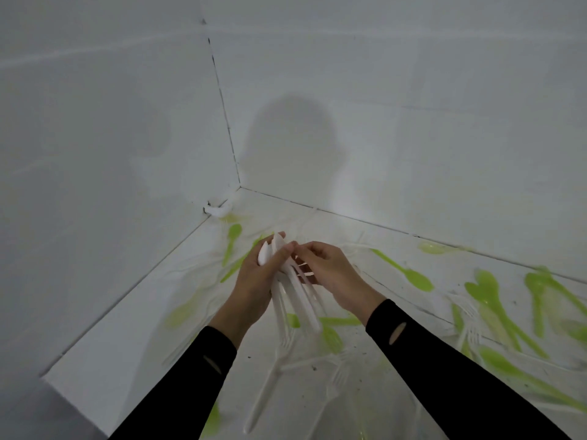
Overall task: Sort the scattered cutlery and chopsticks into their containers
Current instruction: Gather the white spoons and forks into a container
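My left hand (254,281) grips a bundle of white plastic spoons (297,293), bowls pointing up and away, handles hanging down toward me. My right hand (330,271) reaches in from the right and pinches the bundle near the bowls. Below the hands, white forks (273,373) lie on the white surface. Green spoons (409,274) and other green cutlery (495,300) lie scattered to the right, and a green spoon (233,238) lies near the corner. No container is in view.
White walls meet in a corner (238,185) just behind the hands. The white surface's left edge (127,290) runs diagonally toward me. A crumpled bit of white material (219,211) sits at the corner's base.
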`<state>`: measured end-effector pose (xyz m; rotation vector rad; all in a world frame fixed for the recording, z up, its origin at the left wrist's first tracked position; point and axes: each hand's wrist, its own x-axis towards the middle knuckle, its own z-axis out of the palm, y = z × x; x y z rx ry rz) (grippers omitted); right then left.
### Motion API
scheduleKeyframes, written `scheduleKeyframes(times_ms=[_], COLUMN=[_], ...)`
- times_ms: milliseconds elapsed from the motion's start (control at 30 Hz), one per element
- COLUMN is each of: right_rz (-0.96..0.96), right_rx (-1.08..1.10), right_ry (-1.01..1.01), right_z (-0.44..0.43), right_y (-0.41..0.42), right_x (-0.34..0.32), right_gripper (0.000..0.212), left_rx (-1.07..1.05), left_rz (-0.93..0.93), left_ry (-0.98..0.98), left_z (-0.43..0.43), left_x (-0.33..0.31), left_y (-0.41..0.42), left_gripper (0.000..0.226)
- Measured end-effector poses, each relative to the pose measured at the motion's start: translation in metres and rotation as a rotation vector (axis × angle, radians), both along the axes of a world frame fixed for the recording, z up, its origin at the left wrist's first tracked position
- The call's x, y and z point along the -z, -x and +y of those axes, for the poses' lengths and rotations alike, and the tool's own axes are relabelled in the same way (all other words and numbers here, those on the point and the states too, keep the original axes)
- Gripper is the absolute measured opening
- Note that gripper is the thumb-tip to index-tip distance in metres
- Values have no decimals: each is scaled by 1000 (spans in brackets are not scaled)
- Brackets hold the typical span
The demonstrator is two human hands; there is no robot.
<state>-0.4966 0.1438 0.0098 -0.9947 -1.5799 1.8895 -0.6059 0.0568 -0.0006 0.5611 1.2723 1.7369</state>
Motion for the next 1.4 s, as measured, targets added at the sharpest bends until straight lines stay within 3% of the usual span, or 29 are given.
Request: scheduleKeyframes(times_ms=[100,267,400,533,867,967,1133,1300,1400], right_rz=[-99,-523,-753,-819,-444,-244,-92,101,-52], right_rx=[44,-141,-337,-323,-6,-23,-144,25,144], right_ry=[26,-633,-917,-1132,-1037,-1006,-826,-402,-477], right_z=[8,9,5,6,27,33,28,30,33], right_y=[3,-2,0,0,-9,-6,3,9,2], right_x=[19,71,87,95,56,32,8,15,39], right_gripper=[20,19,37,37,19,21,23,14,21], left_rx=[-141,-217,-268,-291,-104,-89,77,-37,-101], left_rz=[-47,-18,-9,18,272,284,290,281,219], left_ry=[28,16,28,59,136,151,118,146,132], left_z=[-1,-4,-6,-6,-2,3,6,0,-8], left_x=[8,14,20,23,18,13,7,10,17], left_y=[15,31,37,38,26,21,14,24,34], left_gripper=[27,32,47,58,29,34,47,28,22])
